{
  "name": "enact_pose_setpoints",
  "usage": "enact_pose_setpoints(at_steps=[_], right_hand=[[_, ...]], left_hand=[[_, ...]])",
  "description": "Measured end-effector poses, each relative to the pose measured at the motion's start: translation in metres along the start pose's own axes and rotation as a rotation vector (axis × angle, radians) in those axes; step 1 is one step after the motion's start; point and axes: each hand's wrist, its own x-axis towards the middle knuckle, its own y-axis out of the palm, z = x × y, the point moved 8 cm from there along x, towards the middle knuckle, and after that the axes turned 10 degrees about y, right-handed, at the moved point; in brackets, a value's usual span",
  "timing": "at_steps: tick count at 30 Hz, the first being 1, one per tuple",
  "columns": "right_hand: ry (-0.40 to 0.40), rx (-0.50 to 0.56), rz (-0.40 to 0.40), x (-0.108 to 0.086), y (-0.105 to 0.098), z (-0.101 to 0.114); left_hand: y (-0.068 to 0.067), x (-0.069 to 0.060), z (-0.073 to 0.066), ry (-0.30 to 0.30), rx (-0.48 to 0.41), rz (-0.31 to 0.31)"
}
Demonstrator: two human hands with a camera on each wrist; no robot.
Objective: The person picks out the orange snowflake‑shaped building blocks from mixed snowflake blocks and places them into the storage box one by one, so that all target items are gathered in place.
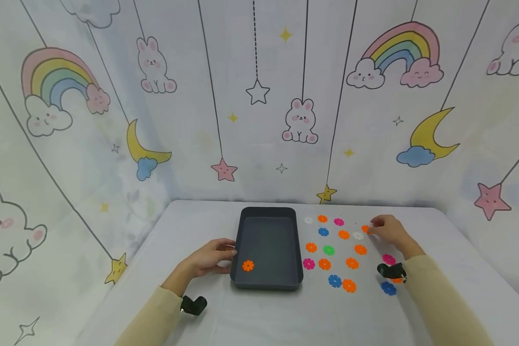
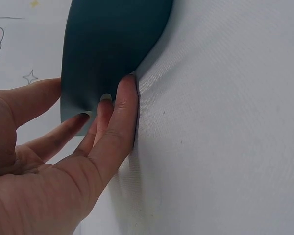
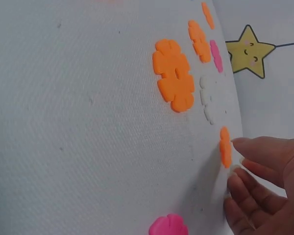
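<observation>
The work looks barely begun: one disc (image 1: 248,265), orange, lies in the tray (image 1: 269,240), near its front left corner, while many loose discs (image 1: 328,250) are left on the table (image 1: 259,317) to the right. The right hand (image 1: 389,231) has its fingertips at an orange piece (image 3: 226,147) in the far part of that spread; whether they pinch it, I cannot tell. The left hand (image 1: 211,257), fingers extended rather than wrapped round anything, touches the tray's left side.

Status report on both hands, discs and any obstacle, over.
Left hand touching tray. Right hand at orange disc, grip unclear. Other discs lie flat between it and tray.
</observation>
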Motion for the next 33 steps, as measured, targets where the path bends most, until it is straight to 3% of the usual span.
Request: enact_pose_setpoints(at_steps=[13,22,33], right_hand=[[0.040,0.006,0.008,0.005,0.005,-0.005],[0.023,0.011,-0.039,0.006,-0.001,-0.007],[0.000,-0.009,-0.083,-0.014,-0.013,0.003]], left_hand=[[0.001,-0.001,-0.001,-0.002,0.009,-0.004],[0.001,0.000,-0.001,-0.008,0.012,-0.013],[0.001,0.000,0.000,-0.012,0.012,-0.011]])
